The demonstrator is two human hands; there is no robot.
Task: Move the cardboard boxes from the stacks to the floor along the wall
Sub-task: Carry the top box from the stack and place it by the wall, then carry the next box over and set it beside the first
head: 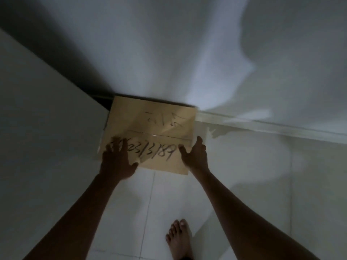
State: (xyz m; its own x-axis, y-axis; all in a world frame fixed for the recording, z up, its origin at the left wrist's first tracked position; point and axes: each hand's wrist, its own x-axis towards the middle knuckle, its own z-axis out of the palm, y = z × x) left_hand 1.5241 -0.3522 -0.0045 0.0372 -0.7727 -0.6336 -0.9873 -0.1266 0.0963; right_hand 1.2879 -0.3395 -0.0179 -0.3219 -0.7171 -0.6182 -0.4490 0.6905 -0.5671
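A brown cardboard box [152, 126] with taped seam and black handwritten numbers on its top sits on the tiled floor, its far edge against the white wall. My left hand [117, 162] hovers over the box's near left corner, fingers spread and blurred. My right hand [196, 155] is at the box's near right edge, fingers apart, thumb over the top. Neither hand clearly grips the box. The stacks are not in view.
A white wall [187, 53] rises behind the box, with a skirting strip [262, 124] running right along the floor. A pale flat panel or cabinet side [47, 128] stands at left beside the box. My bare foot [178, 239] rests on the white floor tiles [244, 166].
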